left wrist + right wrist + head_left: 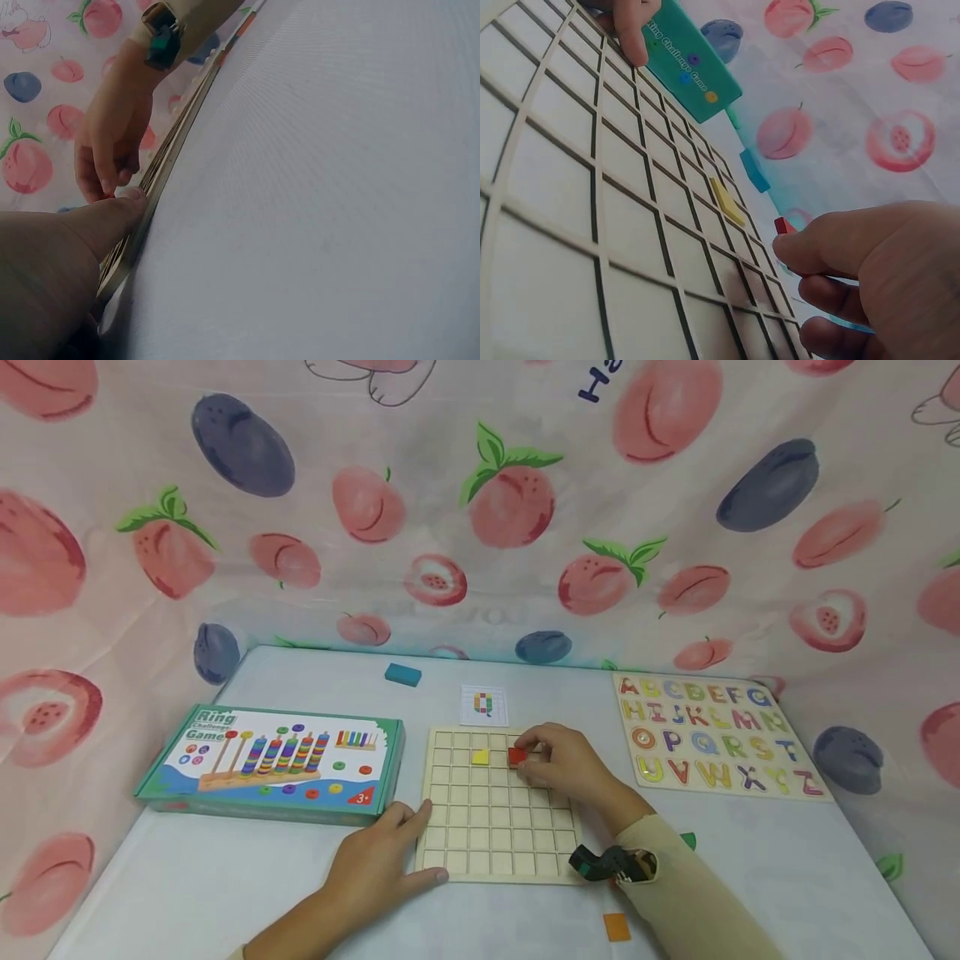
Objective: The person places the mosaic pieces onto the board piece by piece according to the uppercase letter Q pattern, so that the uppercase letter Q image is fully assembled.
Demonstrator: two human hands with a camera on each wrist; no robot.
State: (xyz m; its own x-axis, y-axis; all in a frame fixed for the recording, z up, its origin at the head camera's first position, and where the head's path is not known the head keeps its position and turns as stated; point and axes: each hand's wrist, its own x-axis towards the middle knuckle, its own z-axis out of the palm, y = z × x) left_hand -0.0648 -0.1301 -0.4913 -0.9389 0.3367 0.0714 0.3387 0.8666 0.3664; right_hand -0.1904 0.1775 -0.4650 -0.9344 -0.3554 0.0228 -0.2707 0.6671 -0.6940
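My right hand pinches a red square tile between thumb and fingers, over the upper part of a wooden grid board. In the right wrist view the red tile shows at the thumb tip, just off the board's surface. A yellow square tile sits in a cell of the second row, left of the red one. My left hand rests at the board's lower left edge, its fingers spread along the side and the thumb on the near corner.
Behind the board lies a pattern card with a coloured Q, and a blue block. A ring game box stands left; an alphabet board lies right. An orange tile and a green piece lie near the right sleeve.
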